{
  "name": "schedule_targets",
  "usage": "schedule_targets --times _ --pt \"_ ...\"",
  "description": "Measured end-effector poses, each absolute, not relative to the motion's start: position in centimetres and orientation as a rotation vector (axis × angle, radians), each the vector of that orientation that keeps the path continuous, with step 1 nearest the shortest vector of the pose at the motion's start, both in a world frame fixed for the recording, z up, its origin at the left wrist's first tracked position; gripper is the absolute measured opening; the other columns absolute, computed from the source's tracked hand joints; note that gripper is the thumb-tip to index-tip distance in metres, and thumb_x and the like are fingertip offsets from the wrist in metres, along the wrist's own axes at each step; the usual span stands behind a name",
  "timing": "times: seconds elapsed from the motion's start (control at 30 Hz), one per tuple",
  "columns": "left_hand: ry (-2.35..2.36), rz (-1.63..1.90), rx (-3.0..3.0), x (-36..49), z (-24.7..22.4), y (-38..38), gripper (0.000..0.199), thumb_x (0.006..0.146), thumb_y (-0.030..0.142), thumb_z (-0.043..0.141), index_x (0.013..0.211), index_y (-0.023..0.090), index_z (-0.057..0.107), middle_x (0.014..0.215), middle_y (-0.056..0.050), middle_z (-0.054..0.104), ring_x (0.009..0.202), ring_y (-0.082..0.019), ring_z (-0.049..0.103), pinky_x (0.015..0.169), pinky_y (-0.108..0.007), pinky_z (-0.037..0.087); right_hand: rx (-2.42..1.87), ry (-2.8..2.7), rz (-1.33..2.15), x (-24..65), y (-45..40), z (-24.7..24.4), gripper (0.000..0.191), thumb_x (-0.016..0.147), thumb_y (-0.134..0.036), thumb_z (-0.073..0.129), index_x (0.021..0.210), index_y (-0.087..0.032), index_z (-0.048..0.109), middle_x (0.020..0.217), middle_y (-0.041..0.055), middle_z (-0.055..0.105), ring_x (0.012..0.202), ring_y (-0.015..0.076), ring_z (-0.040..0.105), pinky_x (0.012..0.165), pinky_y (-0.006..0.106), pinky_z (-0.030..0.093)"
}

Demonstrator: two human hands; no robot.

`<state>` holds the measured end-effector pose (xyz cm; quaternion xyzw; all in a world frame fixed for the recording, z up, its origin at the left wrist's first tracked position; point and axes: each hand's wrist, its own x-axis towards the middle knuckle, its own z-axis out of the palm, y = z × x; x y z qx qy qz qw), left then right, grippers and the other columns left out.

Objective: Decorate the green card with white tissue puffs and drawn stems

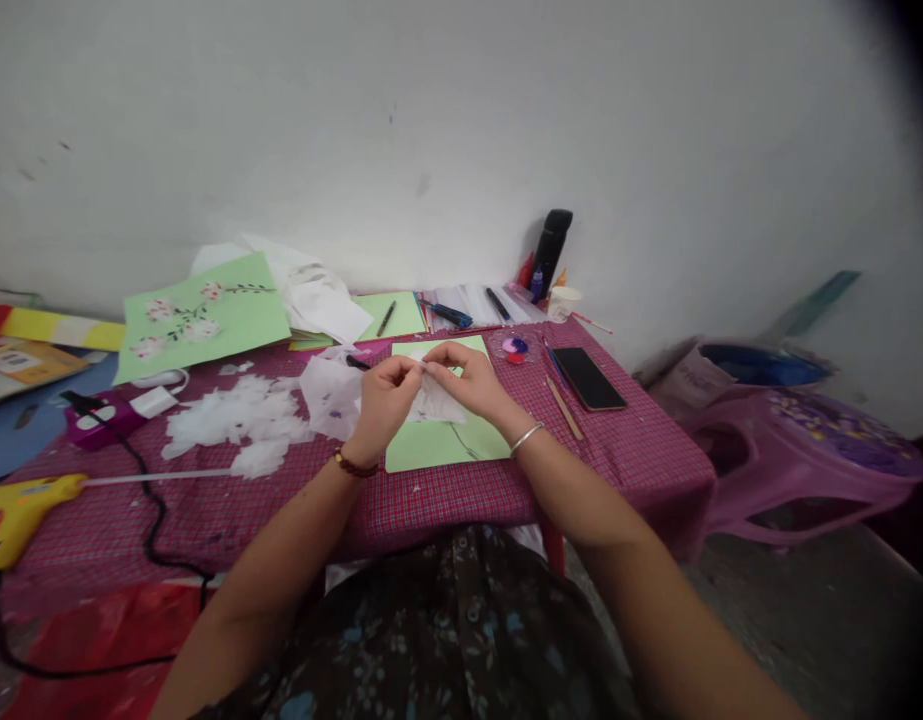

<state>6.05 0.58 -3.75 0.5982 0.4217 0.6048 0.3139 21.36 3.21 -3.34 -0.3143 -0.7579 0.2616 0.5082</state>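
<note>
My left hand [386,397] and my right hand [467,378] meet above a light green sheet [423,447]. Both pinch a thin piece of white tissue [435,402] between their fingertips, and it hangs down over the sheet. On the sheet's lower part a thin dark stem [462,440] is drawn. Left of my left hand lies crumpled white tissue [327,390], with a dark pen tip showing beside it. A loose pile of small white tissue pieces [243,420] is spread farther left.
A yellow glue gun [26,515] and its black cable lie at the left, near a purple power strip [105,420]. A finished-looking floral sheet [206,315] leans behind. Right are a phone [588,379], wooden stick [564,408], paint palette [515,347] and paper cup [564,303].
</note>
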Motion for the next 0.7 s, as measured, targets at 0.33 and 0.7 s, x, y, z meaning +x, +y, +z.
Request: schedule_targets --times 0.33,0.7 --pt "1.096 1.525 1.519 6.4 -4.2 0.9 0.007 0.072 0.018 0.063 0.066 0.017 0.065 0.064 0.001 0.062 0.061 -0.012 0.058 0.059 -0.022 0.045 -0.887 -1.245 1.243 21.0 4.4 -3.8 0.02 0.067 -0.032 0.067 0.06 -0.02 0.053 0.054 -0.0073 0.046 0.051 0.0081 0.04 0.051 0.023 0.031" --pt "1.103 1.497 1.549 5.9 -5.2 1.8 0.009 0.074 0.02 0.06 0.067 0.017 0.064 0.061 0.0 0.064 0.061 -0.012 0.063 0.061 -0.022 0.049 -0.763 -0.889 1.395 21.7 6.2 -4.7 0.027 0.064 -0.038 0.072 0.069 -0.022 0.051 0.058 -0.0077 0.055 0.052 0.0091 0.049 0.054 0.023 0.043"
